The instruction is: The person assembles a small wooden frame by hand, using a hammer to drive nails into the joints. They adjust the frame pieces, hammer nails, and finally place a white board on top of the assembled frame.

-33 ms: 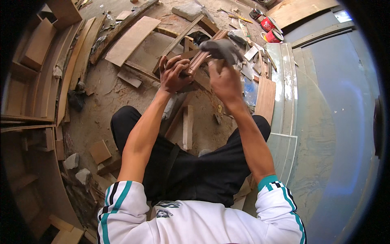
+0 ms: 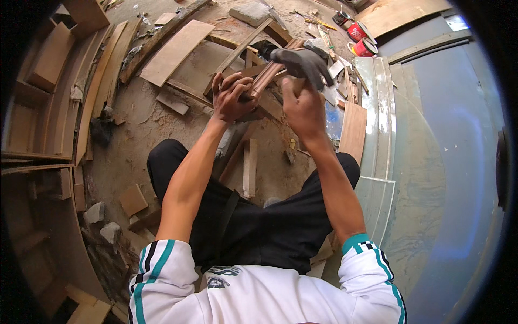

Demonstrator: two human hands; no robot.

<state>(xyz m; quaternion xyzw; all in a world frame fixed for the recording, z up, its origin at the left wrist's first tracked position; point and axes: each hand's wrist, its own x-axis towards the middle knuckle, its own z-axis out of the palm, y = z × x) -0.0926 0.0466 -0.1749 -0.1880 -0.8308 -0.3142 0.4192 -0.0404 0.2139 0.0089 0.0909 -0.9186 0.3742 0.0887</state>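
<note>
My left hand [image 2: 232, 98] is closed around the lower end of a reddish-brown grooved wood moulding [image 2: 265, 80], which slants up and away to the right. My right hand [image 2: 304, 112] is in a fist just right of it. Above that fist is the dark grey head of what looks like a claw hammer [image 2: 302, 62], with prongs at its right end. My fist hides the handle. The hammer head overlaps the moulding's upper part in the picture; whether they touch I cannot tell. Beneath them lies a wooden frame [image 2: 237, 53] on the ground.
A pale flat board [image 2: 178, 54] leans across the frame's left side. Wooden cabinets [image 2: 54, 59] stand at the far left. Red cans [image 2: 365, 47] sit at the back right, near glass sheets [image 2: 377, 129]. Stones [image 2: 110, 233] and wood offcuts [image 2: 250, 167] litter the dirt floor.
My right hand and the hammer have shifted slightly to the right, and the hammer head's clawed end has tipped lower. My left hand and the moulding look almost unchanged.
</note>
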